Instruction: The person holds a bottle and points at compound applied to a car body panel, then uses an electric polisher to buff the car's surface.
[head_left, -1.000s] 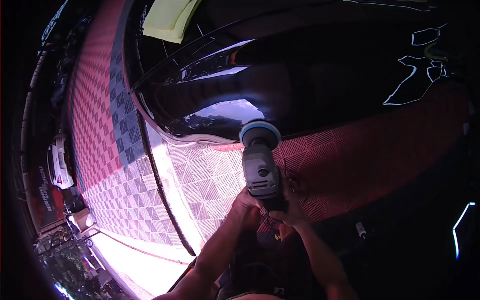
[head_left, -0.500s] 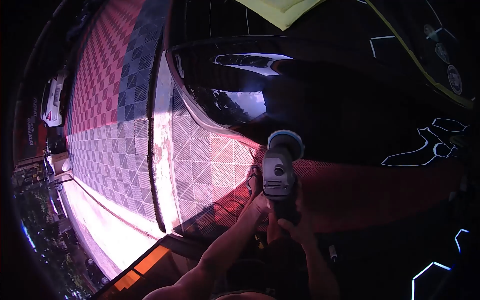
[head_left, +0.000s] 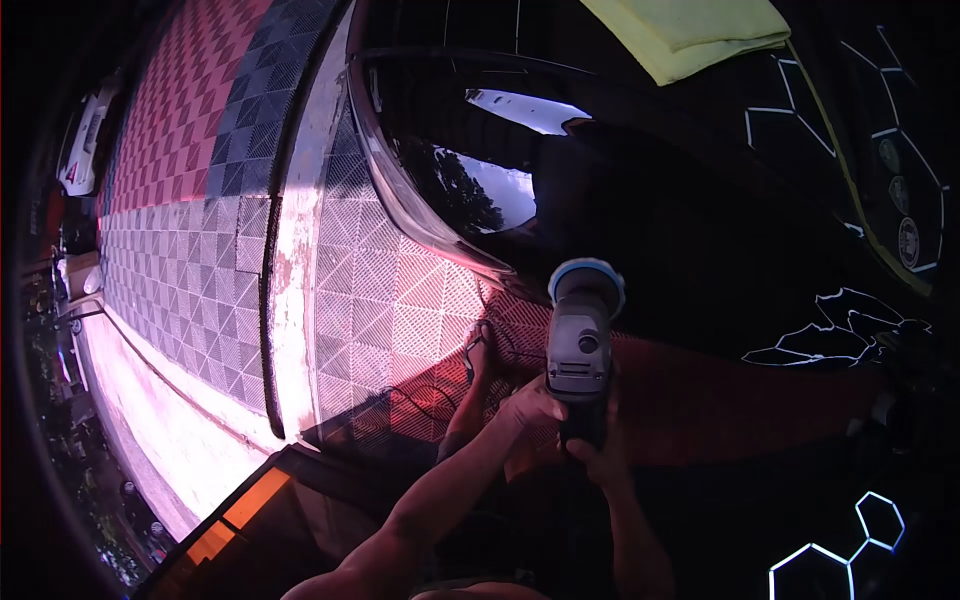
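Note:
A grey-and-black car polisher (head_left: 578,352) with a round blue-edged pad (head_left: 602,270) is held in both my hands. The pad sits at the side of a glossy black car (head_left: 660,220); whether it touches the paint is hard to tell. My left hand (head_left: 538,404) is closed on the left side of the tool, below its grey head. Around the black rear handle wraps my right hand (head_left: 604,456), its fingers partly in shadow.
A yellow cloth (head_left: 690,38) lies on the car. A sandalled foot (head_left: 480,350) stands on the tiled floor (head_left: 350,300), near a dark cable (head_left: 425,402). An orange-and-black object (head_left: 255,500) is at lower left, and a white car (head_left: 88,140) stands far left.
My view has shifted, so the yellow cloth shows more fully. The polisher and both hands appear slightly farther right, still gripping. More of the sandalled foot and leg is visible.

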